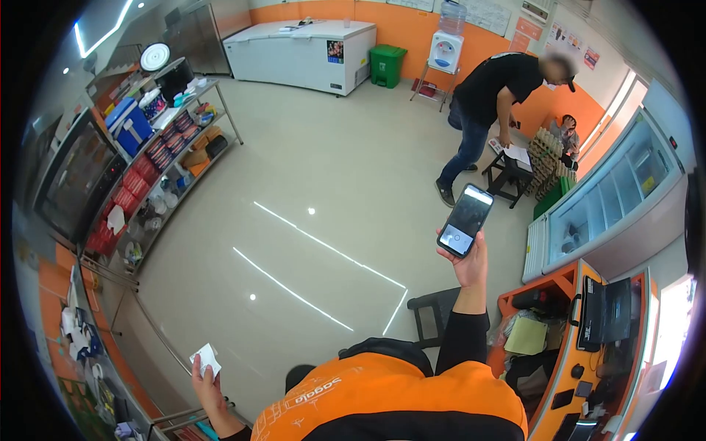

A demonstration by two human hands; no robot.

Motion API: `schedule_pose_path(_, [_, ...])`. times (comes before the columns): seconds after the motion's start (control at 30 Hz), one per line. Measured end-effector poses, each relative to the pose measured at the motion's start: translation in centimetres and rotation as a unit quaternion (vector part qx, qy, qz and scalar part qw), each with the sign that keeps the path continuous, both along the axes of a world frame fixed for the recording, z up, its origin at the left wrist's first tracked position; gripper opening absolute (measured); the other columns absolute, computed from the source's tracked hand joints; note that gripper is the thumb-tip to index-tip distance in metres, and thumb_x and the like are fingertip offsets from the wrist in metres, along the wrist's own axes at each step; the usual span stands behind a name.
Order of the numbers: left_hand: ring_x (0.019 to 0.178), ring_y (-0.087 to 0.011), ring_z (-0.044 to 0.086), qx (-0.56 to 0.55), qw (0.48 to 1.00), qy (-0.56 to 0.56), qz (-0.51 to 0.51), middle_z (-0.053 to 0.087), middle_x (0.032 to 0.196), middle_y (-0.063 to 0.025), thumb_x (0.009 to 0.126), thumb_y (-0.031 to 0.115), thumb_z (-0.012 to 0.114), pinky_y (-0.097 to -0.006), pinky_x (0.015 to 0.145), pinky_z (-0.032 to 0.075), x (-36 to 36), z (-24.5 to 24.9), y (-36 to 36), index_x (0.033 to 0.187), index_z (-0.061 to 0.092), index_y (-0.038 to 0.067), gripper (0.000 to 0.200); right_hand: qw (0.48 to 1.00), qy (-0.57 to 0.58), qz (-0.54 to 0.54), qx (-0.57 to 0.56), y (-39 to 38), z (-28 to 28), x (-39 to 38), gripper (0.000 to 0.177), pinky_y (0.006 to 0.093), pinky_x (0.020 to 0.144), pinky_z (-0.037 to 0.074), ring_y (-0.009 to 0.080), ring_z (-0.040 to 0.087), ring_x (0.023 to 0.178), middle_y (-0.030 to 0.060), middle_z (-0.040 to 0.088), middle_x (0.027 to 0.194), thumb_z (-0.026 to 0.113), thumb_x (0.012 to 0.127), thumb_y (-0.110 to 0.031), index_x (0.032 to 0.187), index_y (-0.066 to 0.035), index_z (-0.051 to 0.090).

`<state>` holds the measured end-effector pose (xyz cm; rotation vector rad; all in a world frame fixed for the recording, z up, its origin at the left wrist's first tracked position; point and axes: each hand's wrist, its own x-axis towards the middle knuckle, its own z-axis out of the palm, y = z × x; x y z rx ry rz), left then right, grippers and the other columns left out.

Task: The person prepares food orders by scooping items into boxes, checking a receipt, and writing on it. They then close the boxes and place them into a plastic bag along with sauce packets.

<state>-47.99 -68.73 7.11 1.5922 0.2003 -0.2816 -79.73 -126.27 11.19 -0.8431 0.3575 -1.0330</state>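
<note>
So the right hand (472,263) is wrapped round a phone (465,219) at 3 o'clock, fingers along one edge, thumb side on the other. It's held out ahead with the screen turned back this way, I'd guess so it can be read at arm's length. Screen content is too small for me to make out.

The left hand (209,384) is down between 7 and 8 o'clock, pinching a bit of white paper (207,360). Looks like a fingertip grip, probably because paper that light needs no more. The two hands are well apart, so the paper isn't blocking the phone.

Up at 2 o'clock a co-worker (489,88) bends over a black stool (507,167) with sheets (518,153) on top, one hand reaching down to them. Seems the stool doubles as a low table.

Over at 10 o'clock the rack (229,112) stacks red boxes (132,189) on its shelves, presumably for easy grabbing. The freezer (287,55) sits near the wall between 11 and 12, likely to save floor. Around 4 o'clock there's a desk (562,379) with a laptop (614,312), its screen up.
</note>
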Motion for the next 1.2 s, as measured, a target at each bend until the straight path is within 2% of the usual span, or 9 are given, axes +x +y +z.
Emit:
schedule_pose_path(0.07, [0.102,-0.0137,0.061,0.013,1.000,0.003,0.010,0.059,0.128,-0.0047,0.095,0.005,0.056,-0.0284,0.085,0.052,1.1,-4.4,0.8,0.148,0.046,0.014,0.055,1.000,0.017,-0.009,0.002,-0.7,-0.1,0.2,0.052,0.0500,0.080,0.063,0.0442,0.061,0.118,0.0188,0.055,0.135,0.039,0.104,-0.041,0.148,-0.014,0.031])
schedule_pose_path(0.23, [0.100,-0.0163,0.062,0.175,0.965,0.188,0.060,0.061,0.122,-0.0090,0.090,0.006,0.060,-0.0316,0.082,0.053,1.6,-16.0,4.3,0.144,0.048,0.011,0.056,0.999,0.006,-0.032,0.022,-3.7,-2.5,0.2,0.054,0.0480,0.077,0.065,0.0436,0.061,0.119,0.0198,0.053,0.139,0.040,0.103,-0.043,0.148,-0.012,0.033])
schedule_pose_path(0.3, [0.098,-0.0232,0.064,0.209,0.959,0.189,0.030,0.063,0.115,-0.0149,0.084,0.003,0.059,-0.0388,0.085,0.053,2.5,-25.2,9.7,0.139,0.051,0.002,0.055,0.998,0.013,-0.058,0.021,-5.0,-2.7,0.5,0.057,0.0469,0.077,0.065,0.0431,0.060,0.120,0.0204,0.052,0.140,0.040,0.103,-0.045,0.147,-0.009,0.035])
schedule_pose_path(0.43, [0.104,-0.0288,0.062,0.374,0.890,0.245,-0.089,0.062,0.118,-0.0186,0.082,0.001,0.059,-0.0407,0.091,0.050,1.3,-25.4,4.2,0.136,0.052,-0.001,0.055,0.994,-0.002,-0.105,0.039,-9.5,-4.4,0.9,0.058,0.0451,0.079,0.064,0.0421,0.059,0.121,0.0194,0.055,0.136,0.037,0.104,-0.046,0.141,-0.002,0.042])
schedule_pose_path(0.6, [0.111,-0.0357,0.058,0.442,0.849,0.199,-0.209,0.061,0.121,-0.0232,0.079,-0.001,0.058,-0.0431,0.098,0.046,6.7,-25.5,-4.9,0.132,0.053,-0.006,0.053,0.987,-0.034,-0.144,0.063,-17.5,-4.9,1.6,0.057,0.0470,0.080,0.063,0.0424,0.061,0.118,0.0178,0.060,0.128,0.039,0.103,-0.048,0.140,-0.005,0.044])
schedule_pose_path(0.83, [0.122,-0.0455,0.054,0.490,0.823,-0.088,-0.272,0.059,0.125,-0.0296,0.076,-0.004,0.056,-0.0464,0.109,0.040,22.4,-26.5,-20.5,0.127,0.054,-0.012,0.052,0.978,-0.047,-0.186,0.078,-27.6,-5.7,3.4,0.059,0.0472,0.081,0.062,0.0430,0.062,0.116,0.0188,0.059,0.130,0.041,0.103,-0.050,0.142,-0.006,0.041])
schedule_pose_path(0.9, [0.137,-0.0445,0.040,0.493,0.812,-0.153,-0.271,0.044,0.143,-0.0301,0.080,-0.006,0.059,-0.0441,0.116,0.033,26.2,-21.8,-30.2,0.134,0.052,-0.007,0.054,0.977,-0.057,-0.187,0.082,-29.8,-6.8,3.6,0.060,0.0478,0.081,0.062,0.0433,0.062,0.116,0.0172,0.058,0.132,0.041,0.102,-0.051,0.144,-0.008,0.040])
schedule_pose_path(1.03, [0.136,-0.0434,0.042,0.417,0.821,-0.304,-0.245,0.043,0.146,-0.0273,0.081,-0.007,0.060,-0.0440,0.115,0.035,29.6,-15.7,-41.9,0.136,0.051,-0.004,0.055,0.975,-0.070,-0.183,0.102,-35.5,-9.5,4.1,0.062,0.0487,0.081,0.061,0.0434,0.062,0.116,0.0132,0.059,0.133,0.038,0.101,-0.057,0.146,-0.014,0.039])
schedule_pose_path(1.2, [0.136,-0.0426,0.043,0.443,0.800,-0.310,-0.259,0.044,0.145,-0.0259,0.081,-0.008,0.058,-0.0442,0.114,0.036,25.0,-13.9,-43.4,0.138,0.051,-0.001,0.057,0.975,-0.056,-0.182,0.116,-41.4,-11.8,5.0,0.069,0.0496,0.079,0.061,0.0429,0.063,0.115,0.0101,0.058,0.136,0.029,0.099,-0.067,0.150,-0.021,0.036])
